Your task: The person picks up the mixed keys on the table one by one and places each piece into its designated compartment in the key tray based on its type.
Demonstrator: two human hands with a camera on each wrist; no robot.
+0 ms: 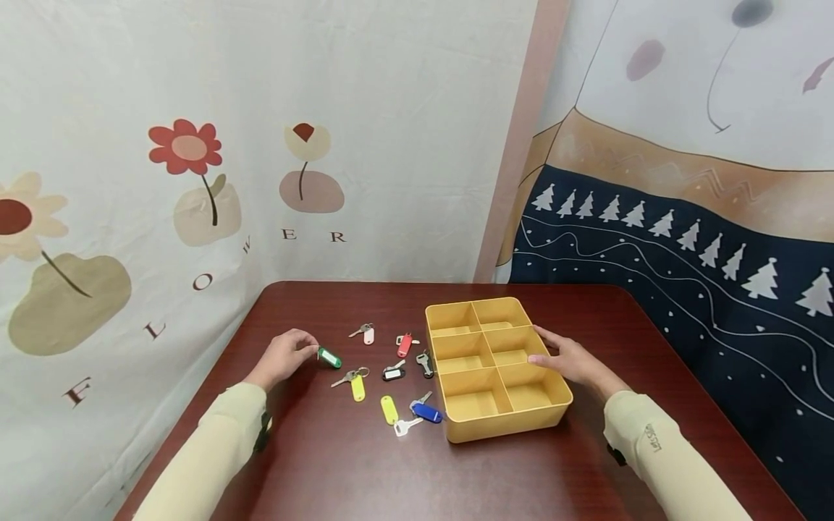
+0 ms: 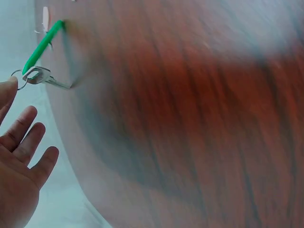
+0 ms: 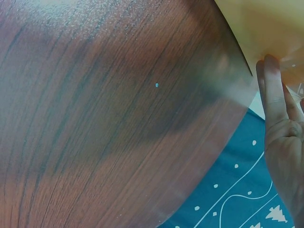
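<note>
My left hand (image 1: 283,356) pinches the metal ring of a key with a green tag (image 1: 329,357) between thumb and fingertips. In the left wrist view the key (image 2: 38,75) dangles from that ring beside the green tag, and the other fingers are spread. A yellow divided storage box (image 1: 504,428) stands on the table to the right. At its right wall is my right hand (image 1: 573,359), thumb over the rim and fingers along the outside. The right wrist view shows these fingers (image 3: 273,90) straight against the wall.
Between left hand and box lie several tagged keys: white tag (image 1: 368,335), red tag (image 1: 405,345), black tag (image 1: 393,374), yellow tag (image 1: 357,388), another yellow tag (image 1: 389,410) and blue tag (image 1: 426,413). One more key (image 1: 425,364) lies against the box. Printed curtains surround the brown table (image 1: 326,463).
</note>
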